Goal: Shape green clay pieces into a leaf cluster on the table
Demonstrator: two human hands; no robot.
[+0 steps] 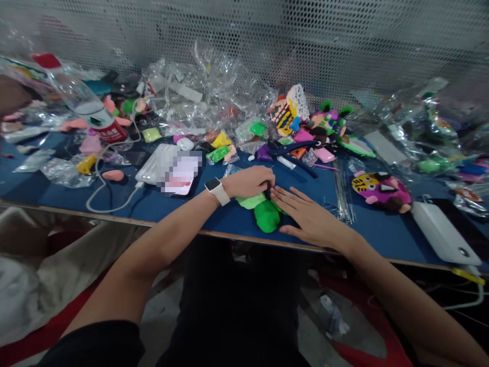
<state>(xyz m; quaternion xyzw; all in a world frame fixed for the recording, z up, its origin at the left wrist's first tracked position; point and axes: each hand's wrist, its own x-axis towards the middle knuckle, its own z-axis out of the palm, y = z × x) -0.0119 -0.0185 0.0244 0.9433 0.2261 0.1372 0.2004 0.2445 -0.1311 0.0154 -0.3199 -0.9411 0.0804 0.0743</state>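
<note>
While both hands press green clay (266,214), left hand (250,181) curled over it, right hand (311,218) flat (plastic bags (214,97) behind)

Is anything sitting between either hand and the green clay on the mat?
Nothing visible does. The left hand rests on the green clay at its far end, and the right hand lies flat against its right side. The nearest other thing, the clear sticks, lies beyond the right hand.

Bare table (237,220) lies along the near edge; wrappers (206,97), clay bits (219,153) and a tiger mask (382,189) crowd the back and right.
</note>
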